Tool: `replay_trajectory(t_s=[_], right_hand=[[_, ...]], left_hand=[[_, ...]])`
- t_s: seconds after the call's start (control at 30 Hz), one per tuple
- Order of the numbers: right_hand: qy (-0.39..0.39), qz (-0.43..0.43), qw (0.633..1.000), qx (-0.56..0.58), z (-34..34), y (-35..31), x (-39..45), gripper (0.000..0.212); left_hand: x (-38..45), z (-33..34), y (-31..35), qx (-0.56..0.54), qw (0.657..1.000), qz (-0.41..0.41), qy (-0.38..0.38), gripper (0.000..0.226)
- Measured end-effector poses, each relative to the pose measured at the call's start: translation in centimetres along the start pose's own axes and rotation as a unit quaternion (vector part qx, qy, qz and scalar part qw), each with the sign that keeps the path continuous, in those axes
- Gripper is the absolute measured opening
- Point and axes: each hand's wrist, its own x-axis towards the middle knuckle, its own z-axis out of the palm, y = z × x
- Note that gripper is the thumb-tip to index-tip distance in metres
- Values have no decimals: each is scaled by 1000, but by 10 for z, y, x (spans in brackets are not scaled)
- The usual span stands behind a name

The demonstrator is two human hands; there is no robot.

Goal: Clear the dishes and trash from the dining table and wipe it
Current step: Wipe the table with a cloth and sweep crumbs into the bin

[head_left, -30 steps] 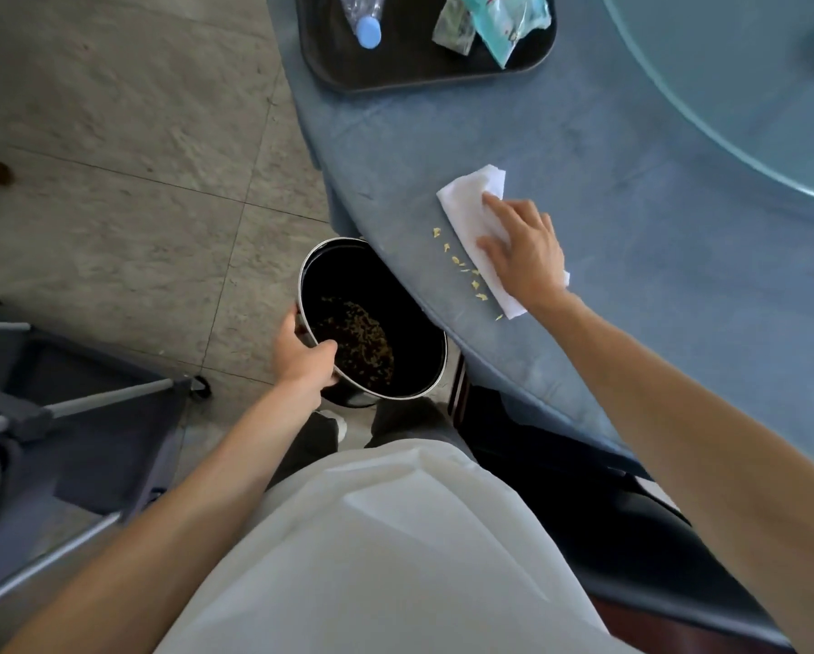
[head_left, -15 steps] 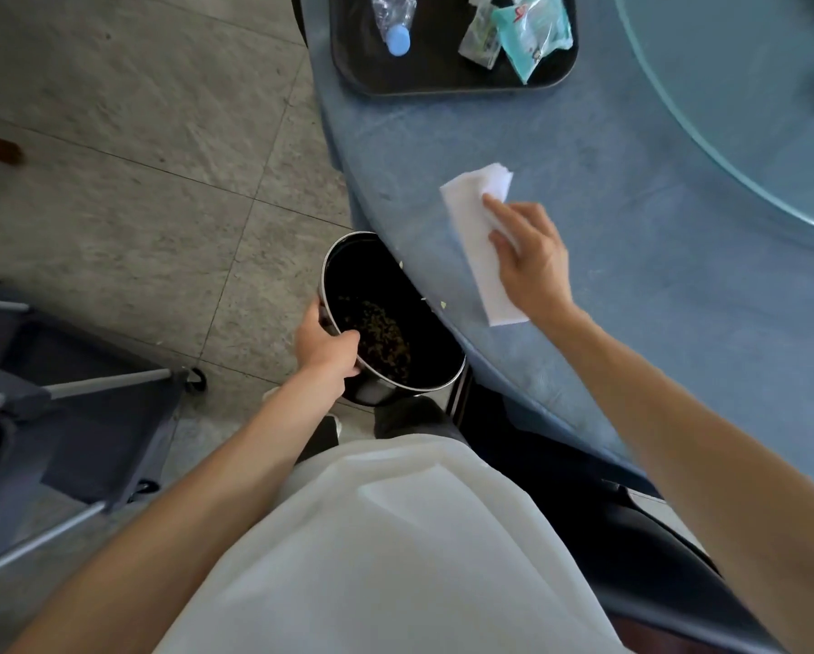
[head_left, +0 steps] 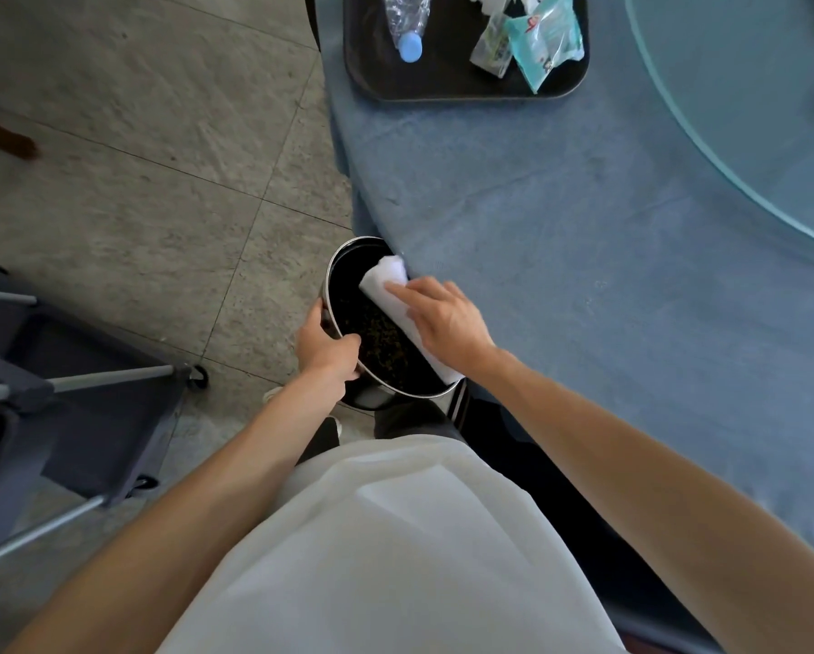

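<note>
— Right hand (head_left: 447, 323) first: where is it, and what are the fingers doing?

— It lies flat on the folded white cloth (head_left: 391, 295) at the very edge of the table (head_left: 561, 238), fingers extended and loosely together, pressing the cloth down rather than pinching it.

— And the left hand (head_left: 325, 344)?

— Closed around the near rim of the round black bin (head_left: 348, 276), thumb hooked inside, fingers outside. The bin is held just beside the table edge, partly tucked under it.

— Which way does the cloth run?

— Its long axis goes diagonally, from the upper left, over the bin's opening, down to the lower right near the person's wrist. The far end sticks out past the table edge above the bin.

— What can't you make out?

— The middle of the cloth is under the palm. The bin's right side is hidden by the table, the cloth and the hand. Dark speckled debris sits in its bottom; what it is I cannot tell.

— Anything else on the table?

— A dark tray (head_left: 362, 82), cut off at the top, holding a plastic bottle (head_left: 407, 26) with its blue cap pointing toward the person, and a teal packet (head_left: 546, 40). A glass turntable (head_left: 726, 110) is cut off at right.
</note>
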Motion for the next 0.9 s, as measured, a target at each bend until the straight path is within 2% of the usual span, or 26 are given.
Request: replay_trajectory(t_s=[0.07,0.2,0.27,0.33,0.4,0.53,0.67,0.73,0.83,0.9], right_hand=[[-5,-24,1000,16,-9,-3,9,54],[153,47,986,55,-47,17,44,51],[181,99,977,51,-70,34,60,50],[169,144,974,36,-74,47,67,51],[132,142,981,21,-55,43,59,54],[43,54,997,37,4,6,20,64],[-44,4,990,135,9,-15,19,50],[-20,33,987,157,-1,-14,24,46],[63,127,973,185,-25,-1,33,38],[82,184,961,188,-44,11,41,36]], left_hand=[[-1,-1,1,2,1000,6,-2,73],[-2,-4,2,-14,1000,-1,-11,70],[-2,-5,3,-20,1000,-6,-10,72],[-2,-5,2,-16,1000,-8,-5,76],[-1,-7,0,-22,1000,-7,-1,78],[-2,-13,-1,-34,999,-9,9,75],[0,-19,-3,-34,999,-11,6,70],[2,-21,-5,-36,999,-12,2,72],[8,-26,-10,-53,998,-24,2,73],[12,-29,-13,-57,998,-34,2,75]])
